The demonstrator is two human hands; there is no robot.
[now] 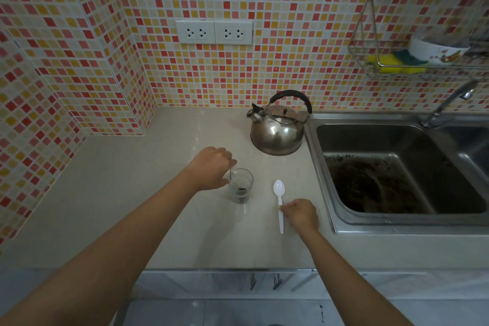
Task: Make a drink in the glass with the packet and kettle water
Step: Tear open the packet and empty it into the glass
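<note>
A clear glass (241,186) stands on the pale counter (148,193) with dark powder at its bottom. My left hand (211,170) curls over the glass's left rim, pinching a thin pale strip that looks like the packet (232,174), its lower end inside the glass. A white plastic spoon (279,190) lies flat to the right of the glass. My right hand (301,215) pinches its handle near the middle, with a tiny yellowish scrap at the fingertips. The steel kettle (276,133) with a black handle sits behind the glass, untouched.
A steel sink (397,180) with a dirty basin borders the counter on the right, its tap (449,103) at the back. A wire rack (412,60) with sponges and a bowl hangs above it. Twin wall sockets (214,32) sit on the tiled wall, which juts out at the left.
</note>
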